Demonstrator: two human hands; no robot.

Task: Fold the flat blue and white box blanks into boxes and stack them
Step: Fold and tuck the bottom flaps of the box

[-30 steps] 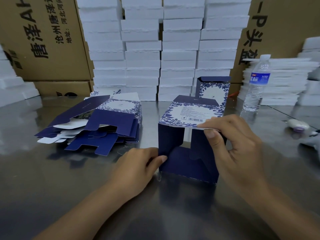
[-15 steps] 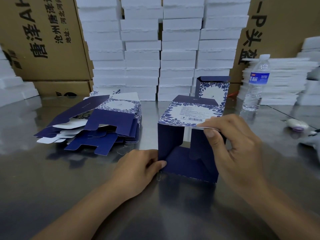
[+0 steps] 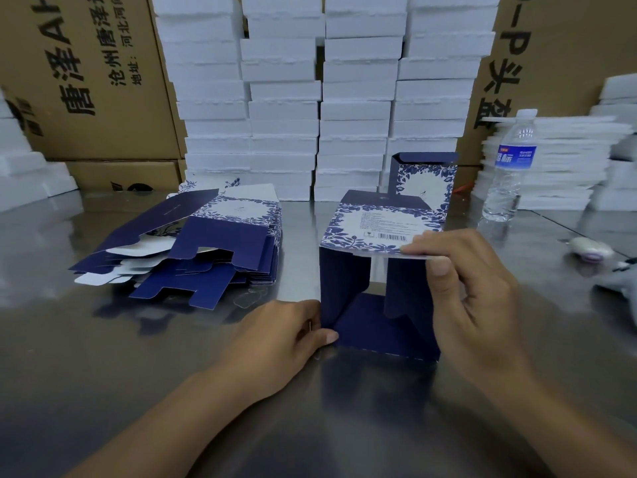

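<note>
A half-folded blue and white box lies on its side on the steel table, its open end with dark blue flaps facing me. My right hand pinches the near edge of its top panel between thumb and fingers. At the box's lower left corner, my left hand grips the bottom flap. Behind it stands a folded box with its lid flap up. A loose pile of flat blanks lies to the left.
Stacks of white foam trays line the back, with brown cartons on both sides. At the right stand a water bottle and more white foam stacks. A small white object lies at the right edge.
My left thumb has slid slightly down and right along the box's lower left corner. The right hand and the box have stayed in place.
</note>
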